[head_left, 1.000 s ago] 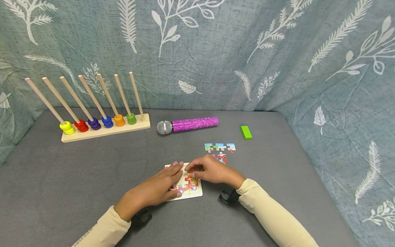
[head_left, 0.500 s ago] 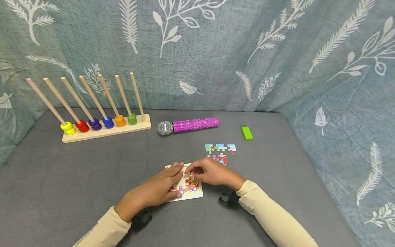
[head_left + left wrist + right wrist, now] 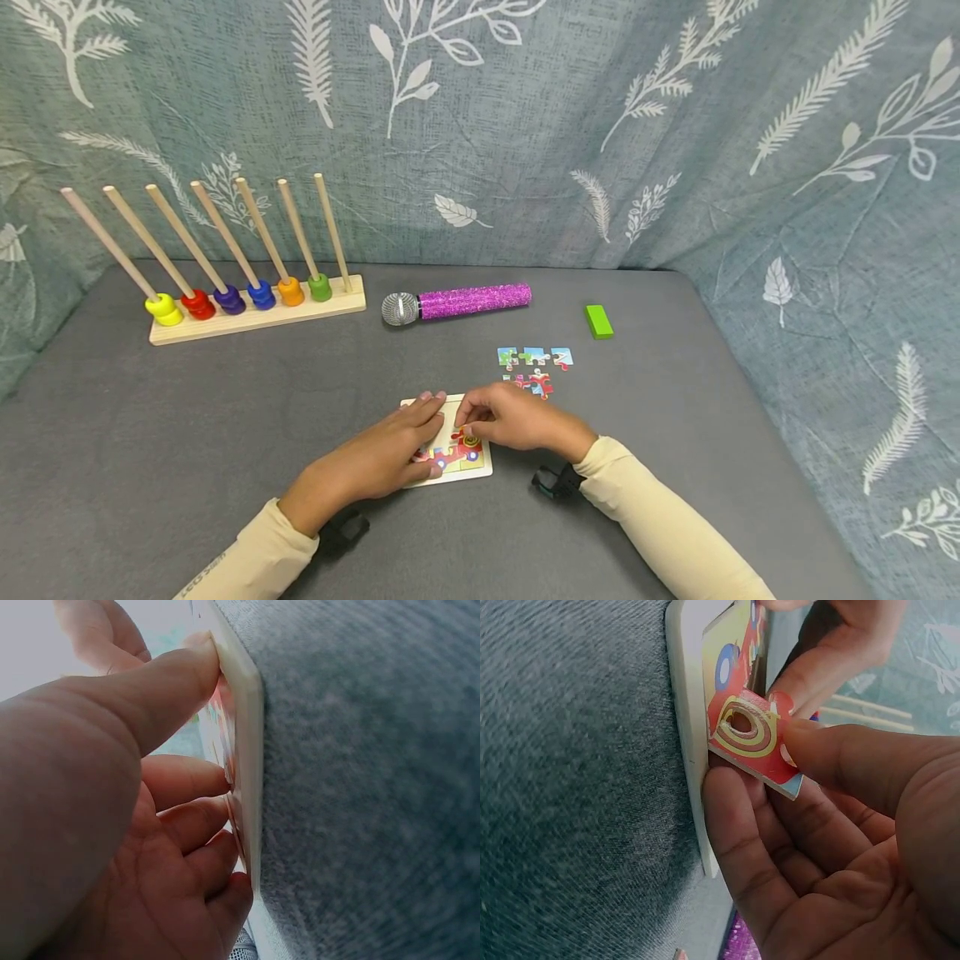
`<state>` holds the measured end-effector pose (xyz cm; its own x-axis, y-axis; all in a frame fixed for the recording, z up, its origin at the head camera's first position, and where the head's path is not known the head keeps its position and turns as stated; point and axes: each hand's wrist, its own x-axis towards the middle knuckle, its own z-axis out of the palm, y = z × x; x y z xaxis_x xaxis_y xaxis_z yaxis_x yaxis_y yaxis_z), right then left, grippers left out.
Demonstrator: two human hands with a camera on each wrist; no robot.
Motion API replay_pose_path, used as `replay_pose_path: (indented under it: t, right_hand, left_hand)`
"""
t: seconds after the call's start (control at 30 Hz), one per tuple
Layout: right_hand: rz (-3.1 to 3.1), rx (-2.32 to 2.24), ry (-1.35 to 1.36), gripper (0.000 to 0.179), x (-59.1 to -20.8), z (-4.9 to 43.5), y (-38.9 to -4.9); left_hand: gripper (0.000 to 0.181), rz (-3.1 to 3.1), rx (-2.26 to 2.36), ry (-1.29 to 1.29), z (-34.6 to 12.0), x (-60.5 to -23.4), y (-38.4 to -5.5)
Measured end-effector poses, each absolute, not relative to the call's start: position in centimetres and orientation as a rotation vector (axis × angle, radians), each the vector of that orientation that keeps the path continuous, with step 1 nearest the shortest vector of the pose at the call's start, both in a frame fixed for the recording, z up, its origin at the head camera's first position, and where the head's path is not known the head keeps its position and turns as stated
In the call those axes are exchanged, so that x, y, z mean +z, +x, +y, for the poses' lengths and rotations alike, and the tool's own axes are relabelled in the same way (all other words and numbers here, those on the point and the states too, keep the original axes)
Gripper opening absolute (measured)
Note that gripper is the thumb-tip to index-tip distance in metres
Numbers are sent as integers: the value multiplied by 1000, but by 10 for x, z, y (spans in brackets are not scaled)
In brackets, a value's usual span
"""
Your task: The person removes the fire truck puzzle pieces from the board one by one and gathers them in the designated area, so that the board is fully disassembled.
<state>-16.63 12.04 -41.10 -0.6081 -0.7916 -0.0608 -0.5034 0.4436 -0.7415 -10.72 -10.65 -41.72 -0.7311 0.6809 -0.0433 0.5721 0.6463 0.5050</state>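
You have one red piece [image 3: 759, 746], marked with yellow circles, in your right hand [image 3: 513, 414]. That grip is closed on it: your thumb presses one side near its knob and bent fingers lie behind and under it. The piece sits at the thumb's tip, tilted, over the right-hand part of the one puzzle board [image 3: 448, 419]. One corner is right at the board's frame; you cannot tell whether it touches. Just beside it is a set-in piece [image 3: 725, 666] showing a blue wheel. More pieces fill the board's near side, but your left hand [image 3: 390, 450] hides some, so they can't be counted. That hand lies relaxed on the board, fingers extended across its left side, thumb near the lower edge.

Beyond your right hand are the loose pieces [image 3: 534, 357]: three in the far row, two visible in the nearer row, one of those partly covered by your hand. Farther back on the grey counter [image 3: 300, 408] lie one purple microphone [image 3: 474, 302] and, to its right, one green block [image 3: 598, 322]. At the far left stands one wooden bead stand [image 3: 251, 322] with seven pegs [image 3: 331, 225]; beads in six colours sit on six of them. One leaf-patterned curtain [image 3: 525, 108] hangs behind.
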Motion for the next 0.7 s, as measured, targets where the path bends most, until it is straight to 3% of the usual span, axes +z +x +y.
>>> replay_pose_path:
  t: [0.7]
  right_hand:
    - [2366,-858,-1144,13,-407,117,-159]
  left_hand:
    - [63,2655,701,1058,-105,-418,-106]
